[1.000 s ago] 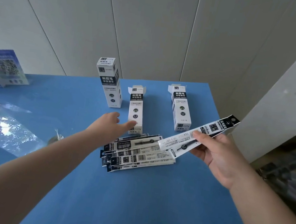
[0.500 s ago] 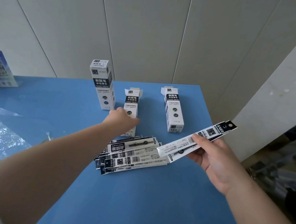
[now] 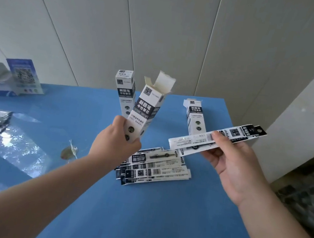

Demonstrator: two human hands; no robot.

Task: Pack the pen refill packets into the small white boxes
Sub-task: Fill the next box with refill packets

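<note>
White open-flapped box (image 3: 147, 109), gripped low by the left hand (image 3: 117, 143), tilts toward the refill packet (image 3: 215, 141) the right hand (image 3: 234, 165) pinches, ready for loading.

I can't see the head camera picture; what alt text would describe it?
A person's left hand lifts a small white box with its top flap open, while the right hand holds a pen refill packet beside it. More packets lie piled on the blue table, and two boxes stand behind.
</note>
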